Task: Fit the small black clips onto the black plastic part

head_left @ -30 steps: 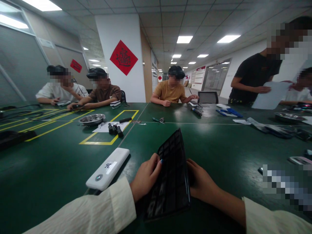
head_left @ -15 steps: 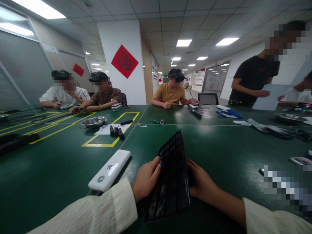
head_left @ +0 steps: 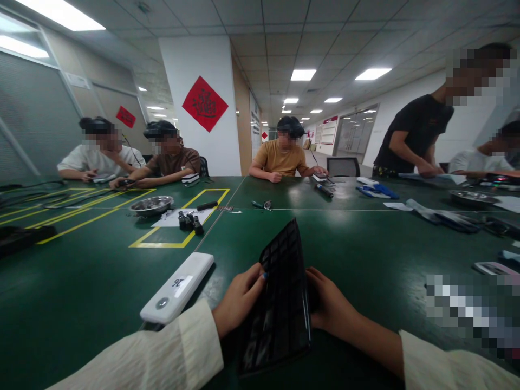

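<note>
A black tray divided into compartments is held up on edge, tilted, in front of me above the green table. My left hand grips its left side, the thumb lying over the compartmented face. A small blue spot shows at the thumb tip; what it is I cannot tell. At the tray's right side, my right hand is closed around the back, its fingertips partly hidden behind the tray. A white power bank marked 26 lies left of my left hand.
Across the green table are a metal bowl, several small black parts on white paper, pliers and gloves. Several people sit around it; a person in black stands at the right.
My view has shifted slightly; both hands keep the tray in nearly the same pose. The standing person has bent forward and lowered a pale sheet onto the table.
</note>
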Demonstrator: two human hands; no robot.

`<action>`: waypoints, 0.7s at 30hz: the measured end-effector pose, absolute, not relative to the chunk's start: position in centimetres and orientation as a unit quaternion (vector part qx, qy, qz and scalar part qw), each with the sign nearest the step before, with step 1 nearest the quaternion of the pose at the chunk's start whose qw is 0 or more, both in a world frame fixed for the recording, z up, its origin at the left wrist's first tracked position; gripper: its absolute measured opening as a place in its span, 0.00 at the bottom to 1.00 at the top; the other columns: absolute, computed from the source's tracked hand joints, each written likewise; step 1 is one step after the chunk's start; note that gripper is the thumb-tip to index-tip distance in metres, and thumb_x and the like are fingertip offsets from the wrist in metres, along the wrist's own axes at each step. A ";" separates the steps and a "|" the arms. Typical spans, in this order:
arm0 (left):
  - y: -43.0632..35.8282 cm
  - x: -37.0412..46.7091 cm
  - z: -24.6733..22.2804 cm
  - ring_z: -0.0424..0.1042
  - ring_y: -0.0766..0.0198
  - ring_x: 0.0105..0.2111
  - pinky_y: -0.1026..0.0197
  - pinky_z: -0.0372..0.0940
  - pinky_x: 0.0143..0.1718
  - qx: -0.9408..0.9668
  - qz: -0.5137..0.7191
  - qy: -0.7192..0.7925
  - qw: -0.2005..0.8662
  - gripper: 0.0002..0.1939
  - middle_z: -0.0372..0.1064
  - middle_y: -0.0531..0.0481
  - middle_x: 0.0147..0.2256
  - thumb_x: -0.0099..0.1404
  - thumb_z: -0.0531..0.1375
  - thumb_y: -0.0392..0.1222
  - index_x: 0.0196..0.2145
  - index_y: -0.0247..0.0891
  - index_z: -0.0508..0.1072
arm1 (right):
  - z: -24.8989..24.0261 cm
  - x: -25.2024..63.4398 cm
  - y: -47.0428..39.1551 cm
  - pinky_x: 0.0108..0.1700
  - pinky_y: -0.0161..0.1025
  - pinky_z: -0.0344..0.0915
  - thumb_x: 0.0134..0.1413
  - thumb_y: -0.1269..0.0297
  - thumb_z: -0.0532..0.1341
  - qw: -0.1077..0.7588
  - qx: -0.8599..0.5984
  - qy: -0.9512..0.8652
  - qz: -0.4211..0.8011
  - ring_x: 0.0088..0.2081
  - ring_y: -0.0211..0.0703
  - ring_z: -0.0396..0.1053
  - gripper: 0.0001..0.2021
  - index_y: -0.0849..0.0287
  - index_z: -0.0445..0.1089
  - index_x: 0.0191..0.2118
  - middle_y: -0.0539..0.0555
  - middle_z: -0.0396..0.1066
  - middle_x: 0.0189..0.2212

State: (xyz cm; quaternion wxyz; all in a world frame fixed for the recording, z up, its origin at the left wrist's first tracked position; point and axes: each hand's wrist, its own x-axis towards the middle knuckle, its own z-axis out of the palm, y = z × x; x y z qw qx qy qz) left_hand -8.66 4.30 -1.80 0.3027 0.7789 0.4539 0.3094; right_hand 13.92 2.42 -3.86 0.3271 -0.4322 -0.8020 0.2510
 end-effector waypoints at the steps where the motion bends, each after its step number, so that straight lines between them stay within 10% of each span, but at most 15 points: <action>1: 4.3 -8.7 -1.8 0.62 0.64 0.29 0.62 0.60 0.32 0.780 0.309 0.453 0.301 0.16 0.61 0.53 0.27 0.66 0.43 0.51 0.27 0.38 0.59 | -3.8 13.9 2.4 0.48 0.46 0.65 0.35 0.62 0.68 0.326 -0.429 -0.803 0.252 0.45 0.49 0.65 0.32 0.61 0.63 0.51 0.59 0.63 0.46; 21: 4.4 -8.6 -1.8 0.66 0.62 0.31 0.63 0.61 0.33 0.777 0.290 0.447 0.335 0.21 0.67 0.51 0.29 0.68 0.43 0.52 0.30 0.36 0.66 | -5.0 14.0 2.7 0.47 0.48 0.65 0.34 0.62 0.68 0.336 -0.444 -0.796 0.238 0.45 0.51 0.66 0.34 0.58 0.61 0.53 0.59 0.64 0.46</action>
